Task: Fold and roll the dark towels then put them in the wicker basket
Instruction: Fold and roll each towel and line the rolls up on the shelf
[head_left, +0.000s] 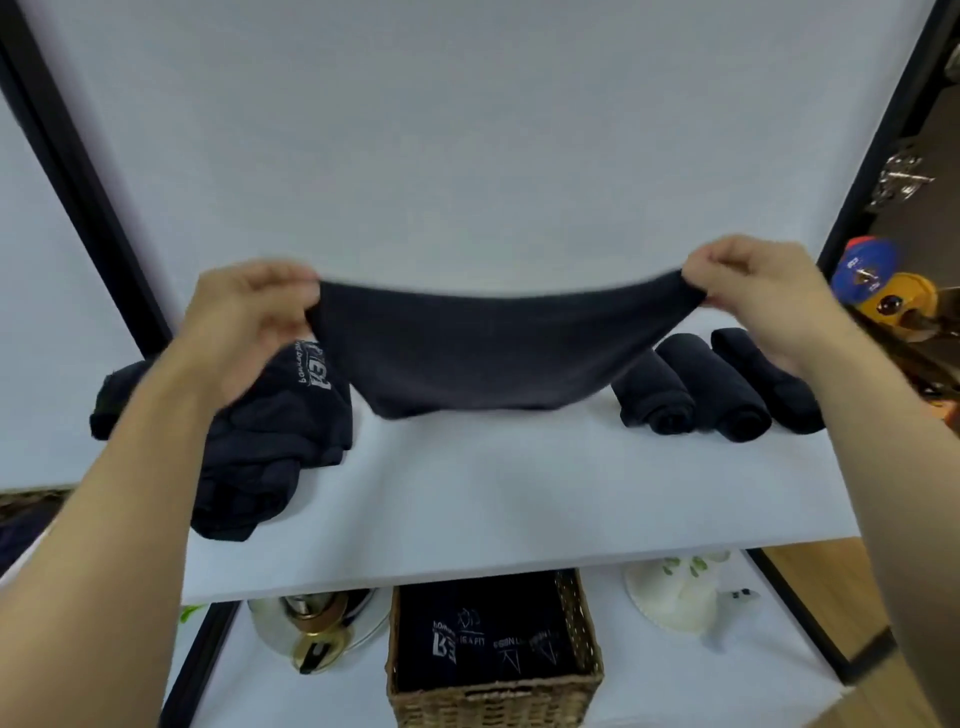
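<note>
A dark towel (483, 353) hangs stretched between my hands above the white shelf (467, 499). My left hand (249, 322) pinches its left corner and my right hand (753, 296) pinches its right corner; its lower edge touches the shelf. A loose pile of dark towels (270, 441) with white lettering lies at the left, partly hidden by my left forearm. Three rolled dark towels (711, 389) lie side by side at the right. The wicker basket (498, 696) stands on the lower shelf with several dark towels inside.
On the lower shelf a shiny metal and gold object (311, 629) sits left of the basket and a white floral item (680, 592) to its right. Black frame posts (88, 192) flank the shelf. Colourful objects (878, 286) sit at the far right.
</note>
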